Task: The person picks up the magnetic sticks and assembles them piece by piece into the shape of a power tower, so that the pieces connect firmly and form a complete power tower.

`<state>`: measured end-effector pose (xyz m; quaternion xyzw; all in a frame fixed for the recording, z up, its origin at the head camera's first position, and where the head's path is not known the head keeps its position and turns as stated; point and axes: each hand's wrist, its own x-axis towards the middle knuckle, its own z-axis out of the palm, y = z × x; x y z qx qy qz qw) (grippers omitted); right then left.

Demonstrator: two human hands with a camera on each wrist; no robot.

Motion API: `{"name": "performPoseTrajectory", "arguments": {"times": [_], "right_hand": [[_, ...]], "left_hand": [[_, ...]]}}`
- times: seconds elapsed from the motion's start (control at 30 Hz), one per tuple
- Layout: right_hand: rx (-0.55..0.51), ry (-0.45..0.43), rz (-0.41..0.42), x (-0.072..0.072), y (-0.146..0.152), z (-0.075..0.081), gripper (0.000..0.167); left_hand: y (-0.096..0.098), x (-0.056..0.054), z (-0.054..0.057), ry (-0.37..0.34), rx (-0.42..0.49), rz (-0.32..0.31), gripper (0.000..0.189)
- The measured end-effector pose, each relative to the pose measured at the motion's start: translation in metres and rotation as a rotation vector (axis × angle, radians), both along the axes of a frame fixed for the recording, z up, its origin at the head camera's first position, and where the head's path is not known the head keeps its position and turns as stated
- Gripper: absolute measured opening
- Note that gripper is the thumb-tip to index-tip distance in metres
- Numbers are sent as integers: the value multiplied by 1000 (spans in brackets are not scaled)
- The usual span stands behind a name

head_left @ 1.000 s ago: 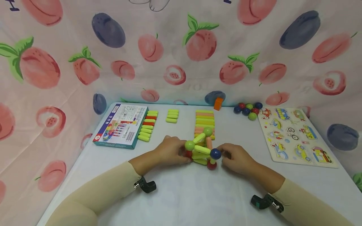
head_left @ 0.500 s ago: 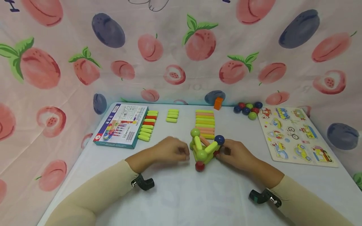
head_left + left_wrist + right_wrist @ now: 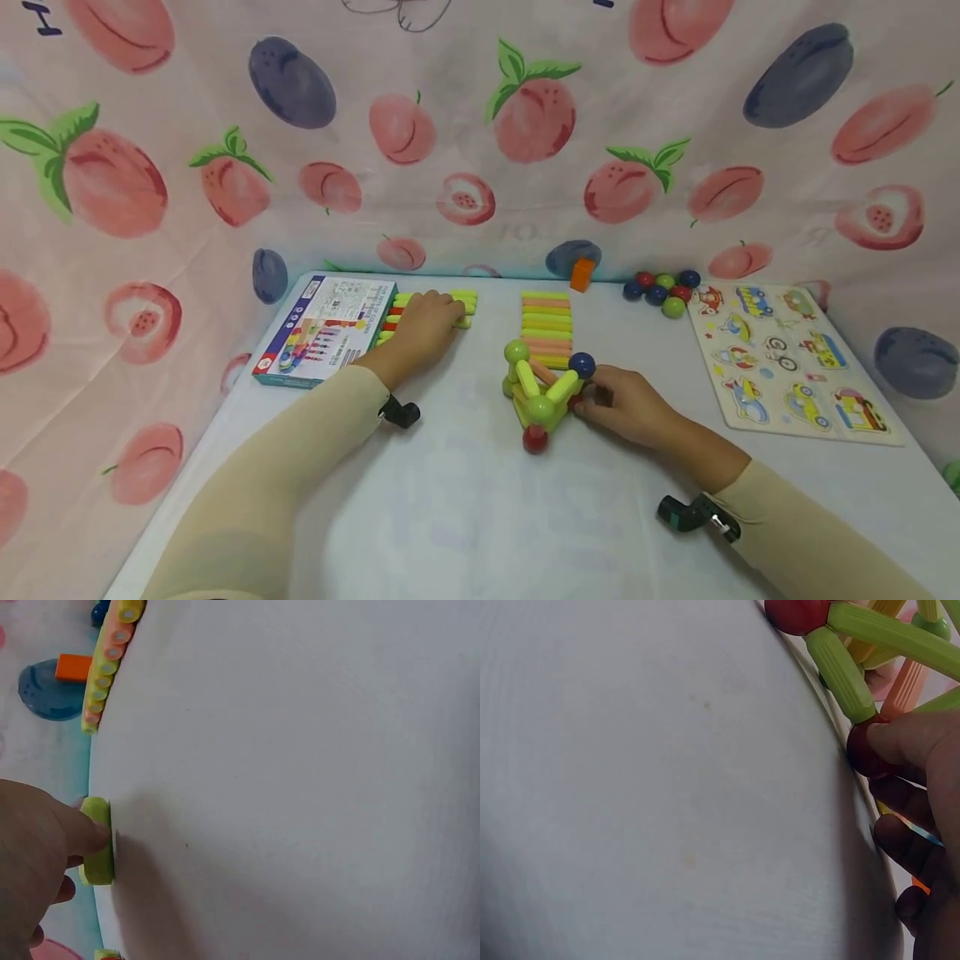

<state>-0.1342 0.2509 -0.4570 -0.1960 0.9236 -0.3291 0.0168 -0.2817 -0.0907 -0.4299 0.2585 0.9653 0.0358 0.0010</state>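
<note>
A magnetic stick-and-ball structure [image 3: 542,408] of green and orange sticks with green, blue and red balls stands at the middle of the table. My right hand [image 3: 630,406] pinches a red ball [image 3: 868,750] at its lower right corner, plain in the right wrist view. Farther back on the left, my left hand [image 3: 429,323] is over a small group of yellow-green sticks [image 3: 465,295]. The left wrist view shows its thumb on the near side of one green stick [image 3: 97,859], fingers curled behind it. Part of that group is hidden under the hand.
A boxed toy set [image 3: 330,325] lies at the left, with green and red sticks [image 3: 392,327] beside it. A row of coloured sticks [image 3: 547,321] lies behind the structure. Loose balls [image 3: 656,294], an orange block [image 3: 582,274] and a picture puzzle board [image 3: 795,367] are at the back and right.
The structure has turned, bringing a red ball to the front. My left hand has let go of it and moved back and left to the small stick group. My right hand stays at the structure.
</note>
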Motion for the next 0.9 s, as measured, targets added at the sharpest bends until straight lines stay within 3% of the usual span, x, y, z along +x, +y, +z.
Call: {"name": "performPoseTrajectory", "arguments": {"times": [0.1,0.17,0.27,0.37,0.43,0.5,0.6,0.77,0.9], "right_hand": [[1,10,1,0,0,-1,26],[1,14,4,-1,0,-2,25],[3,23,10,-1,1,-3,26],[-2,39,21,-2,3,-3,27],[-9,44,24,-2,3,-2,28],[-20,47,26,-2,4,-3,28],[-32,39,20,-1,4,-4,27],[-42,29,10,0,3,-4,26],[-196,-20,-112,6,4,5,28]], "left_hand": [[5,-1,1,-32,-28,-11,28],[12,-1,9,-82,17,-22,27],[28,8,34,-209,233,-100,24],[52,28,69,-371,430,-222,25],[66,43,87,-441,432,-310,26],[77,55,96,-463,374,-354,23],[84,63,98,-461,306,-366,20],[86,67,91,-479,279,-348,18],[86,68,87,-502,281,-360,20]]}}
